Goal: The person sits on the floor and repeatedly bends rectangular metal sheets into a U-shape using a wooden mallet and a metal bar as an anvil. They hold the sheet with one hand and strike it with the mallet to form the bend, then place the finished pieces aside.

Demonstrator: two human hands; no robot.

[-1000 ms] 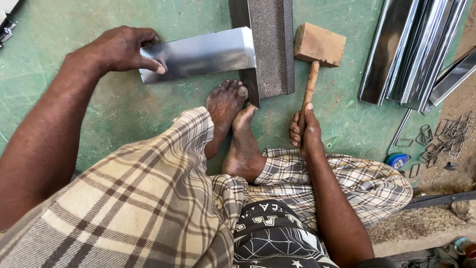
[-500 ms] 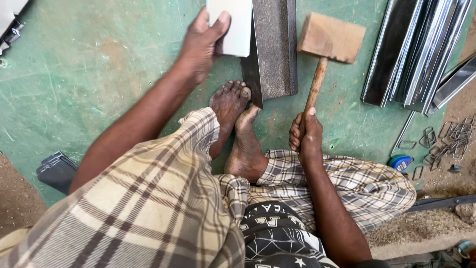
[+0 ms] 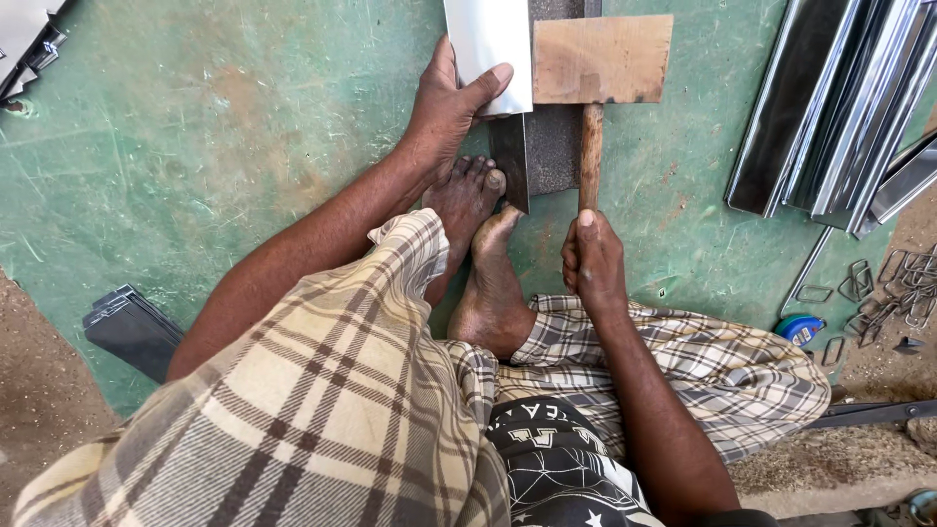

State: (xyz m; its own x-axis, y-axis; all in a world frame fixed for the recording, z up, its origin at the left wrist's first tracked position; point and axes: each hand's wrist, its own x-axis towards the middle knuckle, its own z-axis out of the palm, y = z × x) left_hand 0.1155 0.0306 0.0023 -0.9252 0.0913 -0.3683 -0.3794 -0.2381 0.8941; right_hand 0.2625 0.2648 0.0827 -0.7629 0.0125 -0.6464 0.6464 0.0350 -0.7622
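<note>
The metal sheet (image 3: 488,44) lies lengthwise over the dark steel bar (image 3: 542,146), running away from the person. The left hand (image 3: 444,112) pinches its near edge, fingers clamped. Just beside it, the right hand (image 3: 590,263) grips the wooden mallet (image 3: 600,60), whose handle points back toward the feet (image 3: 478,244).

One camera, worn on the person's head, is looking almost straight down over the lap and crossed feet (image 3: 483,263) at the green floor (image 3: 224,146). It is sitting close, so both forearms are filling the middle of the frame while the metal sheet (image 3: 488,44) and mallet (image 3: 597,68) are running off the top edge. No second view is sharing the scene.
</note>
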